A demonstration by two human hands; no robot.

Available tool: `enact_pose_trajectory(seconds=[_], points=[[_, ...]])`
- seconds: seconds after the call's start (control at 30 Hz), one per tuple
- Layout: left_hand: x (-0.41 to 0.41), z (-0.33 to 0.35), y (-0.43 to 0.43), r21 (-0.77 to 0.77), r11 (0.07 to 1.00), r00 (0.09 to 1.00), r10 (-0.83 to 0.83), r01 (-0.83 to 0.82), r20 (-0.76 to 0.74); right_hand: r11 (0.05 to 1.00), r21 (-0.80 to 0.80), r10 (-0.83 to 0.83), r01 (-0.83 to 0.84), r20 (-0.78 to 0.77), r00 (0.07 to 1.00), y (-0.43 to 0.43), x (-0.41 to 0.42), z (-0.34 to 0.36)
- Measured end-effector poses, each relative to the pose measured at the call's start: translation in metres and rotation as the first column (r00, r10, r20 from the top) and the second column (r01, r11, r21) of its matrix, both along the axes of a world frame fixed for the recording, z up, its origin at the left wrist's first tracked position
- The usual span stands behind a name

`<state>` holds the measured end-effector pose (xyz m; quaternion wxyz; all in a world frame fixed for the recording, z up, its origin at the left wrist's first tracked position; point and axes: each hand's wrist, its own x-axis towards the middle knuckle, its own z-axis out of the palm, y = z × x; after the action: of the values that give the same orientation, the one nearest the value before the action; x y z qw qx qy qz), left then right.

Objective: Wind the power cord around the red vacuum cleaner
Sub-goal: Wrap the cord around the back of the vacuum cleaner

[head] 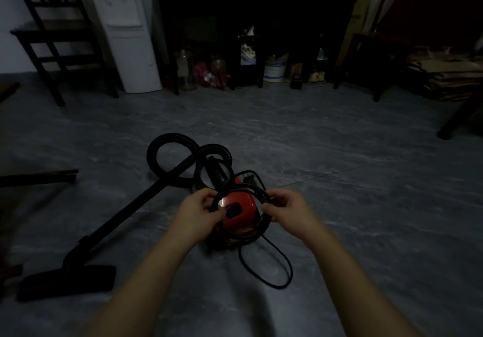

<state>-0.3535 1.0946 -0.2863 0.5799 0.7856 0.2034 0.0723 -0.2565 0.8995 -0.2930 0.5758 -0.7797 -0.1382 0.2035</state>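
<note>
The red vacuum cleaner [239, 215] sits on the grey floor just in front of me. Several turns of black power cord [264, 206] lie looped around its round body, and one loose loop trails on the floor to the right at the front. My left hand [200, 212] pinches the coil on the vacuum's left side. My right hand [286, 210] grips the coil on the right side. A black plug shows at the vacuum's far edge.
The black hose [170, 153] curls behind the vacuum, and its wand runs left to a floor nozzle [68, 281]. Farther back stand a dark chair [52, 36], a white water dispenser [125, 30] and a black shelf [251, 22] with clutter beneath.
</note>
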Motion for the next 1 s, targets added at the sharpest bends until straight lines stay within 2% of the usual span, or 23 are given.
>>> enact_pose_trajectory(seconds=[0.13, 0.2, 0.33, 0.5, 0.77, 0.9, 1.0], points=[[0.0, -0.001, -0.001, 0.216, 0.976, 0.999, -0.047, 0.043, 0.012, 0.972, -0.203, 0.147, -0.118, 0.133, 0.98, 0.002, -0.005, 0.001], [-0.002, -0.001, 0.001, 0.304, 0.951, 0.998, -0.061, 0.053, 0.016, 0.968, -0.212, 0.165, -0.132, 0.146, 0.975, 0.0, -0.005, 0.003], [-0.004, -0.004, 0.002, 0.38, 0.918, 0.993, -0.119, 0.116, -0.016, 0.958, -0.238, 0.2, -0.158, 0.162, 0.966, -0.005, -0.004, 0.007], [-0.002, -0.011, -0.003, 0.332, 0.937, 0.993, -0.095, 0.112, -0.066, 0.934, -0.281, 0.278, -0.219, 0.191, 0.941, -0.003, -0.007, 0.008], [0.004, -0.015, -0.007, 0.181, 0.983, 1.0, 0.0, 0.001, -0.006, 0.935, -0.276, 0.271, -0.221, 0.159, 0.949, 0.0, -0.008, 0.01], [0.003, -0.012, -0.008, 0.245, 0.967, 0.996, -0.079, 0.065, 0.048, 0.919, -0.318, 0.297, -0.235, 0.164, 0.941, 0.0, -0.008, 0.011], [-0.002, -0.01, -0.009, 0.384, 0.907, 0.98, -0.198, 0.174, 0.023, 0.901, -0.355, 0.33, -0.251, 0.182, 0.926, -0.001, -0.007, 0.012]])
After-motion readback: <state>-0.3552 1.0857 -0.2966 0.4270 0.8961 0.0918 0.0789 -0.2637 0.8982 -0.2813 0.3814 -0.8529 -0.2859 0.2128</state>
